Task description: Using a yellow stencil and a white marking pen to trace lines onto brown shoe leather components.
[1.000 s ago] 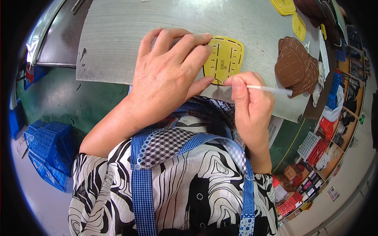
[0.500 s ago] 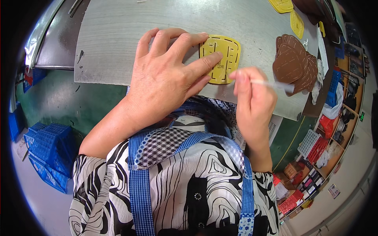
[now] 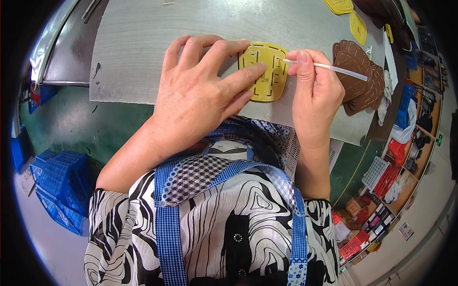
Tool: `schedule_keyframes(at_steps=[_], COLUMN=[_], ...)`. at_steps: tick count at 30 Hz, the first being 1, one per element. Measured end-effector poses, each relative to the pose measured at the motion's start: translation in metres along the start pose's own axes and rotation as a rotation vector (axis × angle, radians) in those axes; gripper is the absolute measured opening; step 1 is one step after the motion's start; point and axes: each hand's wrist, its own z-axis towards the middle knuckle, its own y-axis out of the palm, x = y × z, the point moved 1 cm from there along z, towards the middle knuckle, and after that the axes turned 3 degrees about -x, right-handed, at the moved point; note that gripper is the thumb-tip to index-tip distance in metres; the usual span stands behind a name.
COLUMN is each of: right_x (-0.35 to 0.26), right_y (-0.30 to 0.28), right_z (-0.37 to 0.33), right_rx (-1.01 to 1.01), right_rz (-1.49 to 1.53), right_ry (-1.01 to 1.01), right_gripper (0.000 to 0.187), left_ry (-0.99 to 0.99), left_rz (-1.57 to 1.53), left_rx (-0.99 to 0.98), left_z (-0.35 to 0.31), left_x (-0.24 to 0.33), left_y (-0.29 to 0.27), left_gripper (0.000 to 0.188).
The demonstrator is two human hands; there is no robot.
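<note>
L hand (image 3: 200, 93) pins yellow template (image 3: 266, 71); R hand (image 3: 312, 88) holds thin white stick (image 3: 329, 67), prob. a pen.

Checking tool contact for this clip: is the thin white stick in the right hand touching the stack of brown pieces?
No: the thin white stick in the right hand has its tip on the yellow template, apart from the brown pieces.
</note>
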Motion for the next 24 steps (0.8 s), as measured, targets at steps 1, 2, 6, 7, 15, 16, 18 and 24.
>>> schedule_keyframes(at_steps=[1,2,6,7,15,16,18,24], right_x=[-0.001,-0.003,-0.017,-0.017,-0.004,0.002,0.01,0.031], right_y=[-0.002,-0.005,-0.018,-0.02,-0.016,-0.01,-0.001,-0.032], right_z=[-0.002,-0.005,-0.028,-0.03,-0.012,-0.008,-0.005,-0.021], right_rx=[0.0,-0.039,-0.211,-0.21,0.01,0.023,0.072,0.305], right_rz=[0.0,-0.047,-0.058,-0.061,0.219,0.229,-0.126,0.193], right_ry=[0.003,0.012,0.117,0.116,0.115,0.091,-0.131,0.139], right_gripper=[0.021,0.02,0.021,0.021,0.015,0.015,0.015,0.023], left_ry=[-0.001,-0.002,-0.005,0.003,0.108,0.114,0.107,0.158], left_rz=[0.003,0.005,-0.002,-0.002,-0.138,-0.115,-0.248,-0.165], left_rx=[0.002,0.005,0.005,0.001,-0.056,-0.04,-0.235,-0.142], left_z=[0.0,0.001,0.002,0.003,0.032,0.04,0.054,0.066], left_x=[0.001,0.001,-0.003,-0.004,-0.009,-0.014,-0.021,-0.061], left_y=[0.0,-0.001,-0.001,-0.001,-0.02,-0.016,-0.008,-0.023], left_gripper=[0.044,0.044,0.044,0.044,0.064,0.064,0.064,0.067])
